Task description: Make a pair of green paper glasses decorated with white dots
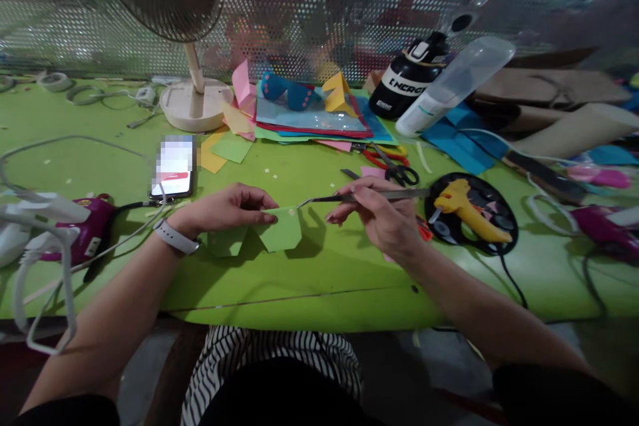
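My left hand (234, 210) pinches a light green paper glasses cutout (280, 233) by its upper edge, above the green table (279, 303). A small pale piece sits near the cutout's top right corner. My right hand (382, 216) is closed around metal tweezers (344, 198), whose bent tip points left and reaches the cutout's right edge. Whether the tip touches the paper or grips a tiny piece, I cannot make out. Small pale paper bits lie on the table beyond my hands.
A yellow glue gun (472, 216) rests on a round black tray (439, 239) at right. Scissors (394, 166), blue paper glasses (289, 90) and a black bottle (407, 80) stand or lie behind. A phone (174, 166), fan (194, 103) and white cables (64, 266) are leftward.
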`<state>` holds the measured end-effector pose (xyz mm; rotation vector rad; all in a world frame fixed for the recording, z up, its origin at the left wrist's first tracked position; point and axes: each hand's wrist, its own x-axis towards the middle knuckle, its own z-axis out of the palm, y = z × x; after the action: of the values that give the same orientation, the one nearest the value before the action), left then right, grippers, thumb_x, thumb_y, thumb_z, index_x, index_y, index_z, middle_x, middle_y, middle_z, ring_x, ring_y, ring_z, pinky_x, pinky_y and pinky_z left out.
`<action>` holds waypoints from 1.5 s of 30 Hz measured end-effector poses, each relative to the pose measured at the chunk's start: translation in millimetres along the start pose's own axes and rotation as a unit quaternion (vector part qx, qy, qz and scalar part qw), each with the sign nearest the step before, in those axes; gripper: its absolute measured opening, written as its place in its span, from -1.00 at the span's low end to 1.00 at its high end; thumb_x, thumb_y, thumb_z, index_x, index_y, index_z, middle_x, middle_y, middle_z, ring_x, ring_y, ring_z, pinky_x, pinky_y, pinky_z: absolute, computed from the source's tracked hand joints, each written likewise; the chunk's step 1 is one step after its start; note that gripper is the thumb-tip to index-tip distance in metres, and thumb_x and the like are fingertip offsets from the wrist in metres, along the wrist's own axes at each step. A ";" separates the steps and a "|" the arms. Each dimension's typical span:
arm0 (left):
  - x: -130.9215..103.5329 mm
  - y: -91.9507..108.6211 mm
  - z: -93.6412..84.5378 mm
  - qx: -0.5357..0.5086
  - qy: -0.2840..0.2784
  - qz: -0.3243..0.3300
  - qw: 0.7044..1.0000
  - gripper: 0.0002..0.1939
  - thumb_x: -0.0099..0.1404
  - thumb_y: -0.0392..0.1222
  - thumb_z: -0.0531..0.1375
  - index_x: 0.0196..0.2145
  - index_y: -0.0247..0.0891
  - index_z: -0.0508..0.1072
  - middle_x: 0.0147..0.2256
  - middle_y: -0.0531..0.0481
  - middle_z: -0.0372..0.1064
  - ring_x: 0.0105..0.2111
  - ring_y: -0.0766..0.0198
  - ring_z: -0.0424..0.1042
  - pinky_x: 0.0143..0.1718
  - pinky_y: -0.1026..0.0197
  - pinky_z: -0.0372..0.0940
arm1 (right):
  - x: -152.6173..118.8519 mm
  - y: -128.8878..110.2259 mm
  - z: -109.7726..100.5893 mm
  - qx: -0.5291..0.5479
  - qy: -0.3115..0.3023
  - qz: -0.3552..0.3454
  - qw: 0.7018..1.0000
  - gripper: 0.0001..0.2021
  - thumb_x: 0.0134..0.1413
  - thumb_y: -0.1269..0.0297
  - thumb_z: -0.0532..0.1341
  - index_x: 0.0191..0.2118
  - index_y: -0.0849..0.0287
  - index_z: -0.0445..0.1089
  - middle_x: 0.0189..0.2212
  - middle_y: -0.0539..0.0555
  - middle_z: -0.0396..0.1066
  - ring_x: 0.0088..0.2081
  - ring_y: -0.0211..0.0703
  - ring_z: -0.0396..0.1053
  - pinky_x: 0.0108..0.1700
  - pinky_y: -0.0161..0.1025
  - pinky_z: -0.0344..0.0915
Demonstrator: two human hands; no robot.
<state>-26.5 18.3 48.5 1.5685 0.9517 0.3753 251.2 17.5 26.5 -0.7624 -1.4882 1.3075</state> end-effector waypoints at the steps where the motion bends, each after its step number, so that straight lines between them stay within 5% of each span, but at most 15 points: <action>1: -0.3 0.5 0.0 -0.002 0.002 0.002 1.000 -0.74 0.23 -0.11 0.26 -0.19 -0.33 0.52 -0.30 -0.03 0.51 -0.39 0.38 0.38 -0.35 0.32 0.27 | 0.2 0.7 0.1 0.005 -0.008 0.012 1.000 -0.84 0.23 0.16 0.20 -0.25 0.12 0.43 -0.52 -0.02 0.56 -0.49 -0.14 0.55 -0.46 -0.21 0.49; 9: -0.5 3.6 1.2 -0.005 -0.005 0.004 1.000 -0.75 0.22 -0.11 0.26 -0.20 -0.32 0.52 -0.33 -0.01 0.49 -0.42 0.39 0.37 -0.39 0.34 0.25 | -1.1 0.3 2.6 -0.006 -0.044 0.027 0.999 -0.87 0.25 0.20 0.19 -0.18 0.12 0.33 -0.54 -0.05 0.56 -0.54 -0.18 0.53 -0.50 -0.26 0.47; 45: -0.1 3.4 2.2 0.037 -0.018 0.001 0.999 -0.73 0.24 -0.05 0.25 -0.20 -0.29 0.53 -0.31 -0.01 0.50 -0.40 0.36 0.37 -0.34 0.31 0.25 | -1.7 -5.8 4.4 -0.063 -0.032 -0.003 0.997 -0.87 0.24 0.20 0.20 -0.21 0.14 0.35 -0.57 -0.05 0.54 -0.55 -0.17 0.52 -0.51 -0.26 0.47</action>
<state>-23.8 17.0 51.2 1.6377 0.9458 0.3165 248.4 13.1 31.9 -0.8028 -1.6354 1.2533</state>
